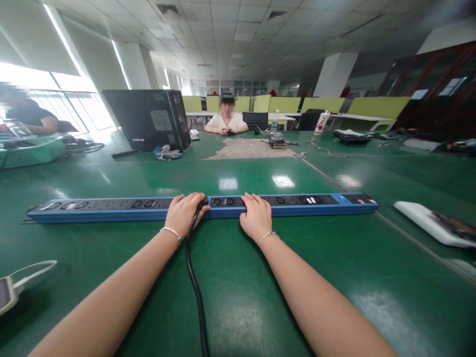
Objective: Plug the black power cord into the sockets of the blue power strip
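Observation:
A long blue power strip [126, 214] with a black face of several sockets lies across the green table. My left hand [183, 214] is closed around a black plug [204, 201] at the strip's middle. Whether the plug's pins are in a socket is hidden by the plug and fingers. From the plug, a thick black cable [194, 282] runs down toward the near edge of view. My right hand [257, 216] grips the strip just right of the middle, fingers over its top and thumb at the near side.
A black computer case [148, 119] stands at the back left, with gloves [167, 152] beside it and a green basket [33, 151] farther left. A person [226, 119] sits across the table. A phone [7, 295] lies near left, a white object [427, 223] at right.

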`<state>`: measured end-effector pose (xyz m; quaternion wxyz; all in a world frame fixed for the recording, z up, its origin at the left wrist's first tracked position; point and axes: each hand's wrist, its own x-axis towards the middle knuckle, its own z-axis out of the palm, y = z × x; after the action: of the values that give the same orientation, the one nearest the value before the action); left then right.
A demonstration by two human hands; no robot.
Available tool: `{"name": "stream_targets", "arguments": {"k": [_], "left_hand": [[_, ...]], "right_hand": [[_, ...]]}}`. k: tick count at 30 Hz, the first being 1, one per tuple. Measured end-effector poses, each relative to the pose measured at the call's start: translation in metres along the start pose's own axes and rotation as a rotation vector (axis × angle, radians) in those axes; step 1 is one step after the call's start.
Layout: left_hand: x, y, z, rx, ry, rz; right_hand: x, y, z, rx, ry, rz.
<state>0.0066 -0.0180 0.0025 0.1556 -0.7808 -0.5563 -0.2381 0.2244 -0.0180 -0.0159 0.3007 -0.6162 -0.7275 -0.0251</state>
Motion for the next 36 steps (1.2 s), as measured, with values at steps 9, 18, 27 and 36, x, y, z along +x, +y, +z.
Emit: {"name": "stream_targets", "arguments": {"k": [9,18,27,36], "left_hand": [[-0.001,-0.005,0.022,-0.07,0.077,-0.058],[-0.007,-0.039,-0.016,-0.208,0.418,-0.447],[-0.026,-0.104,-0.019,-0.223,0.151,-0.578],[-0.03,-0.111,-0.026,-0.267,0.051,-0.421]], "right_hand": [[0.0,0.002,0.001,0.008,0.009,-0.004],[0.0,0.004,0.002,0.017,0.027,-0.02],[0.0,0.004,0.002,0.014,0.03,-0.019],[0.001,0.005,0.002,0.012,0.026,-0.02]]}}
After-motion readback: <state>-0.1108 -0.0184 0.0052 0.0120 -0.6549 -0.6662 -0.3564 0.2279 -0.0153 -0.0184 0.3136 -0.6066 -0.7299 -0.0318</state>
